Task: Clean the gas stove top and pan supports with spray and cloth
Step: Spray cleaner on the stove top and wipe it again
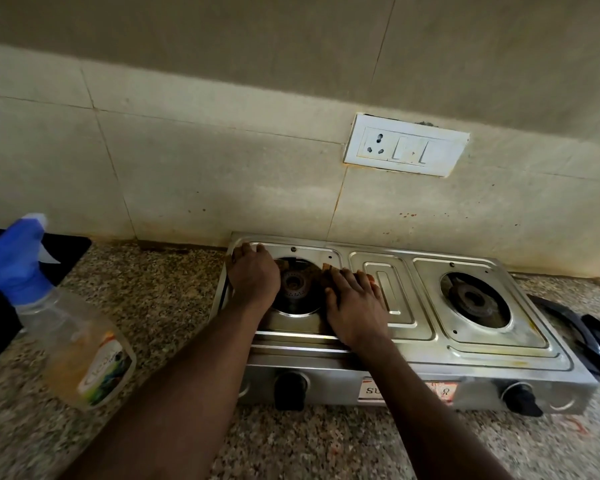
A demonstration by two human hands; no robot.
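Note:
A two-burner steel gas stove sits on the granite counter against the wall, both burners bare. My left hand rests flat on the stove's far left corner, fingers curled over the edge. My right hand presses a brownish cloth onto the steel between the left burner and the middle panel; most of the cloth is hidden under the palm. A clear spray bottle with a blue trigger head stands on the counter to the left. Black pan supports lie on the counter right of the stove.
The right burner is uncovered. Two black knobs are on the stove front. A white socket and switch plate is on the tiled wall. A black appliance surface lies at the far left.

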